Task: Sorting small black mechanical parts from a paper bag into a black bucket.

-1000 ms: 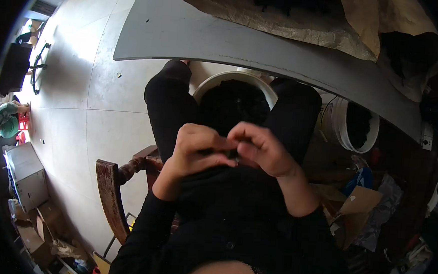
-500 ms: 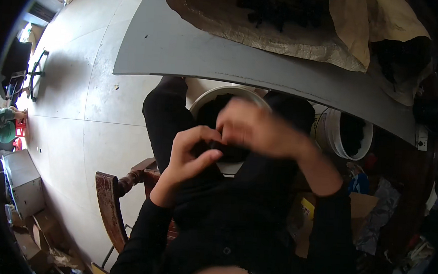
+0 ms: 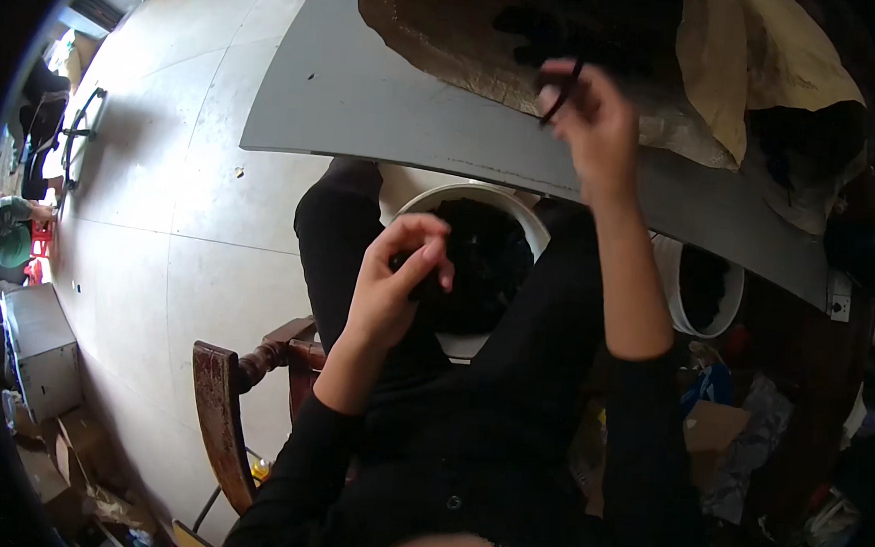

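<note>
My right hand (image 3: 606, 133) is raised over the table edge and pinches a thin black ring-shaped piece (image 3: 565, 99). Behind it lies an open brown paper sack (image 3: 470, 70) with a heap of black pieces (image 3: 533, 24) on it. My left hand (image 3: 389, 276) is curled closed at the near left rim of a white bucket (image 3: 401, 209); something dark shows in its palm, too shadowed to name. The bucket stands between my knees, filled with black pieces (image 3: 483, 266) whose single shapes are hard to make out.
The grey tabletop (image 3: 368, 99) spans the far side above my knees. A second white bucket (image 3: 670, 273) with dark contents stands at right under it. Below are a cardboard box (image 3: 713, 431) and crumpled plastic (image 3: 758, 434). A wooden chair arm (image 3: 214, 410) is at my left.
My right hand has moved from beside my left hand over the bucket, away to the far right above the sack's edge, carrying the black ring. The left hand stays near the bucket.
</note>
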`<state>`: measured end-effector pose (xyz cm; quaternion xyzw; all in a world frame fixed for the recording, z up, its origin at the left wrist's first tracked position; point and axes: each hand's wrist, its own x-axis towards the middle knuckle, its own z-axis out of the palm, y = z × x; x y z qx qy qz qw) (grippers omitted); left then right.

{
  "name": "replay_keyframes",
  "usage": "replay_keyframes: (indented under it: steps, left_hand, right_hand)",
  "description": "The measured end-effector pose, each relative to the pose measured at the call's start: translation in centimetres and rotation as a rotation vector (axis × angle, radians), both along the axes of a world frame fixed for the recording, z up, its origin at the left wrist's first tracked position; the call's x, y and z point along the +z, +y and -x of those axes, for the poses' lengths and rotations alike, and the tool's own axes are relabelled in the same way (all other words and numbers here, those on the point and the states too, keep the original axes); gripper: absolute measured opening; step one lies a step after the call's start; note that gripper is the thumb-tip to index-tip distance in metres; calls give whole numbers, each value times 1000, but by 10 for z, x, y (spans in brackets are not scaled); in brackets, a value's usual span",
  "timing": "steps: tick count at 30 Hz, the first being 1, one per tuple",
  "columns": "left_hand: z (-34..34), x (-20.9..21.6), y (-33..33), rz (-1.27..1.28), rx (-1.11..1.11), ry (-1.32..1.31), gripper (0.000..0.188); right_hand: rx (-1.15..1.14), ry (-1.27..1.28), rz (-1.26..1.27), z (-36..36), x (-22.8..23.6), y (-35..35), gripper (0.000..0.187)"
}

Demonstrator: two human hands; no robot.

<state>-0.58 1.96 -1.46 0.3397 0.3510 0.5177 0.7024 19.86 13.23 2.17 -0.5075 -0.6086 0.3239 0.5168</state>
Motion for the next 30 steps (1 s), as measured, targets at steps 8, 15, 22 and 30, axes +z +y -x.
replay_keyframes:
  steps: [8, 15, 22, 30]
  left_hand:
    - [-7, 18, 8, -114, -79, 102, 27]
    - [-8, 27, -2, -459, -25, 446, 20]
    - [-23, 28, -13, -79, -151, 162, 14]
    - [-16, 15, -17, 7, -140, -15, 11]
  right_hand:
    - [572, 778, 405, 32, -3, -105, 36]
    - [559, 655, 558, 35, 2, -120, 40]
    - [20, -17, 9, 56, -17, -132, 24]
    - [31, -405, -435, 55, -20, -139, 27]
